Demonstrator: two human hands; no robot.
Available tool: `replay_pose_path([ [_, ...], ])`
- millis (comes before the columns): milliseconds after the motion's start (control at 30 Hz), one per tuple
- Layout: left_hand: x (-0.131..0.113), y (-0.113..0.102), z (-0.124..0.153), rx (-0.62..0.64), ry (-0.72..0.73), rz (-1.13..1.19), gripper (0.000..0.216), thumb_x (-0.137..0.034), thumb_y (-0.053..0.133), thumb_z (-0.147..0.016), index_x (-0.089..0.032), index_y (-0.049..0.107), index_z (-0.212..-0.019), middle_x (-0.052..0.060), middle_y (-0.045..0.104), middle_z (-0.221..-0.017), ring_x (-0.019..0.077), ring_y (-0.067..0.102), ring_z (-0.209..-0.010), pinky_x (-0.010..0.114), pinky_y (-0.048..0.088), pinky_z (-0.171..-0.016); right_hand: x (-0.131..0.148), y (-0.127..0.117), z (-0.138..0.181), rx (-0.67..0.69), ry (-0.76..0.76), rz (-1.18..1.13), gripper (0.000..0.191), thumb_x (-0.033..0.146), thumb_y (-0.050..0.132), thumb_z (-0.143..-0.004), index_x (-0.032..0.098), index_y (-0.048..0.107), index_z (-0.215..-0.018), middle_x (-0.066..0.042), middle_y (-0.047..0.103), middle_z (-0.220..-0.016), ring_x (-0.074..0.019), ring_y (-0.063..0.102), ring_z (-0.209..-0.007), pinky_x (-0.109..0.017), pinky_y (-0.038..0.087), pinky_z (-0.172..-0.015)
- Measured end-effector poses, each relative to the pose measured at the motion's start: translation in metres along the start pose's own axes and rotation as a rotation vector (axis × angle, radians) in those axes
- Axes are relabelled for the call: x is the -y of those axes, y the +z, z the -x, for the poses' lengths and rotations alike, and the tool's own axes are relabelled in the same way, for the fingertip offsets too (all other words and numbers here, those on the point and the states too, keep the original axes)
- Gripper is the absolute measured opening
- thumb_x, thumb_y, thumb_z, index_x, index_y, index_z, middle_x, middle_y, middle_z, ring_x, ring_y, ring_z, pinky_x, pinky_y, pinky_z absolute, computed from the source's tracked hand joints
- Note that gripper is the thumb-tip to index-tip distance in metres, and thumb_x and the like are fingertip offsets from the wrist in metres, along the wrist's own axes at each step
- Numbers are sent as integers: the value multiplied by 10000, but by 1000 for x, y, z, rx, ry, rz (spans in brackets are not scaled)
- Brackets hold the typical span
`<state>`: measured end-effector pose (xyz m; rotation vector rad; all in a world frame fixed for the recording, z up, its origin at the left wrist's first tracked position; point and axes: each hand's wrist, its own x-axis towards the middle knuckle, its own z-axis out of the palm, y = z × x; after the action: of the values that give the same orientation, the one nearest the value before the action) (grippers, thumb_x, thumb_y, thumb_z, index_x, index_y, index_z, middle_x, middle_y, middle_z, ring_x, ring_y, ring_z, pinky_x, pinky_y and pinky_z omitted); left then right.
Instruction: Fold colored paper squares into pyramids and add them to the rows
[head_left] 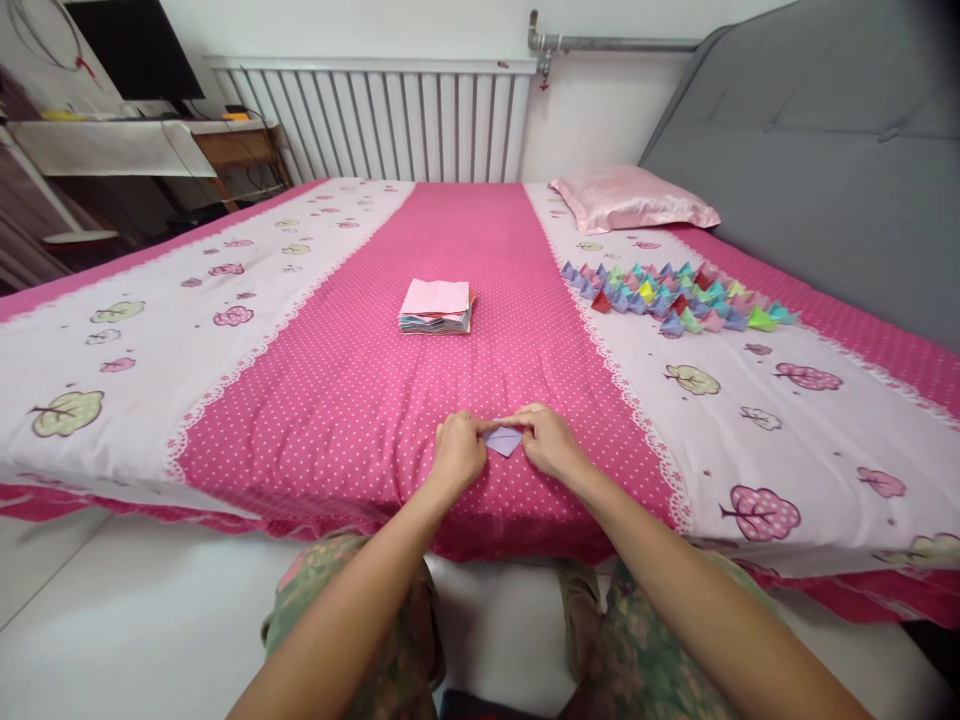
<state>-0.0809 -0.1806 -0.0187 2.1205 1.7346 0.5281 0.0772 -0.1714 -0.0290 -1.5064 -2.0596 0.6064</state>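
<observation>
A small folded piece of lilac paper [503,440] lies on the pink dotted bedspread [360,420] near the bed's front edge. Its lower end comes to a point, and a crease line crosses it. My left hand [460,448] grips the paper's left side, fingers curled with the index finger on its upper edge. From the other side my right hand [551,438] holds it, index finger stretched along the top towards the left fingertip. Both hands rest low on the bed and partly cover the paper's upper edge.
A stack of square coloured paper [436,305] sits farther back, mid-bed. To the right stand rows of small folded paper pieces [679,295] in many colours. Behind them are a pink pillow [634,197] and a grey headboard [825,150]. A radiator [390,120] lines the wall.
</observation>
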Motion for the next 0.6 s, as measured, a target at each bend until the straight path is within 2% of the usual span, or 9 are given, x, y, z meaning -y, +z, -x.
replay_pose_path([
  [133, 3, -3, 4, 21, 57, -43, 519, -31, 399, -698, -263, 658, -1083, 75, 596, -785, 210, 532, -769, 320, 399, -728, -5, -6, 1, 56, -88, -68, 593, -68, 415, -628, 256, 677, -1051, -46, 648, -905, -169, 571, -826, -276, 444, -771],
  [233, 6, -8, 7, 46, 121, -15, 521, -27, 392, -695, -203, 634, -1122, 75, 586, -804, 201, 523, -790, 314, 404, -748, -6, -9, 3, 54, -139, -122, 583, -57, 434, -634, 244, 662, -1078, -55, 635, -931, -164, 572, -818, -276, 454, -762],
  [367, 9, -14, 10, 55, 206, -8, 506, -40, 423, -675, -133, 616, -1133, 69, 570, -786, 188, 513, -773, 303, 413, -756, -6, -10, 4, 16, -170, -140, 513, -21, 477, -665, 229, 662, -1073, -62, 635, -914, -168, 577, -808, -293, 458, -761],
  [500, 10, -16, 13, 30, 274, -27, 475, -84, 462, -686, -157, 608, -1133, 71, 579, -860, 190, 526, -813, 313, 419, -786, -4, -10, 5, -30, -174, -185, 347, 82, 531, -746, 240, 684, -1015, -57, 639, -899, -170, 583, -831, -315, 453, -792],
  [600, 8, -18, 15, -19, 304, 30, 414, -164, 534, -703, -169, 613, -1110, 79, 593, -958, 202, 538, -892, 320, 418, -831, 1, -10, 5, -120, -156, -228, 259, 141, 535, -783, 237, 703, -955, -62, 626, -930, -174, 584, -863, -330, 448, -814],
])
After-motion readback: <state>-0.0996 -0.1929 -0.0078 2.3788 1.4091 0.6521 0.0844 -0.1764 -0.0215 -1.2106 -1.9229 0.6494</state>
